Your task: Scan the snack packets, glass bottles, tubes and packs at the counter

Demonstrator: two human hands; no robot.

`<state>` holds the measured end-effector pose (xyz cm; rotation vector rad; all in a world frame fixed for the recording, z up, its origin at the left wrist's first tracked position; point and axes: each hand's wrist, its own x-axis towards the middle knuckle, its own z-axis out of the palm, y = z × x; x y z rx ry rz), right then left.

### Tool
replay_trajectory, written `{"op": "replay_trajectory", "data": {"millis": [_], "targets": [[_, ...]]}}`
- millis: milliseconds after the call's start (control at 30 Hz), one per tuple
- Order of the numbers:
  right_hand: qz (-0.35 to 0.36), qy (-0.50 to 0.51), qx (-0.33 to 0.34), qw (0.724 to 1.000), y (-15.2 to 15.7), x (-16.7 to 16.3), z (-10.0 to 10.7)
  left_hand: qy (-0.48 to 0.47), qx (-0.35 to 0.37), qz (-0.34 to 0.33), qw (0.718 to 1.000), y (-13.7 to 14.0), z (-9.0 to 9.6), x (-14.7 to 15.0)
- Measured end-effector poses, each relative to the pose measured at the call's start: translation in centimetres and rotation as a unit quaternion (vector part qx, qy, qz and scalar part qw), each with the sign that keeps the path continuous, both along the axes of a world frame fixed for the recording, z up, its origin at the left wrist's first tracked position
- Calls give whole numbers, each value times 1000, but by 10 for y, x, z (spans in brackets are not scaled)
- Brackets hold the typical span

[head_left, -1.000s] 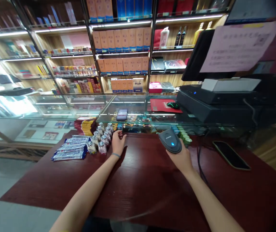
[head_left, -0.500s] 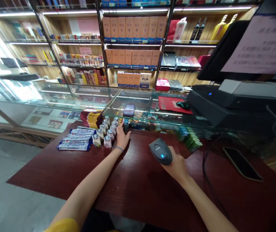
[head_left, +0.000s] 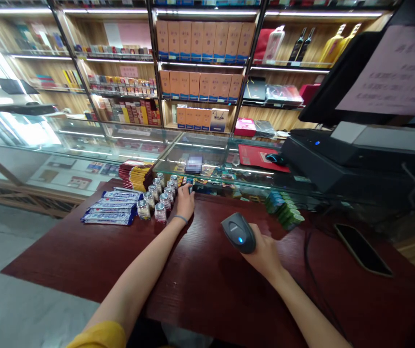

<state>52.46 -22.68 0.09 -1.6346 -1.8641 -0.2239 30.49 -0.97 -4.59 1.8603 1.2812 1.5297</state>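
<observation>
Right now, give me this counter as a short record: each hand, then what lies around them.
Left hand: at a small dark item by the glass case; grip unclear
Right hand: holding a dark scanner, blue light on
Left of left hand: lidded jars in rows, then blue-and-white packets
Right of right hand: green cylinders; farther right, a phone, screen dark
Surface: reddish-brown tabletop

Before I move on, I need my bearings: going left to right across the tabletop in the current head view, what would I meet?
Blue-and-white packets, lidded jars, left hand, dark scanner in the right hand, green containers, phone.
</observation>
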Motion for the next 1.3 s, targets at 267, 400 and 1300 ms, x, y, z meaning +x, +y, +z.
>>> {"op": "replay_trajectory", "data": {"millis": [267, 400, 1300], "targets": [[-17, -28, 36, 999, -3, 10, 1, -263, -202, -218, 918, -13, 13, 0], [6, -79, 7, 997, -3, 13, 2, -376, -321, -339, 800, -22, 18, 5], [16, -121, -69, 990, -1, 14, 11, -330, -364, -384, 781, -32, 20, 7]]}}
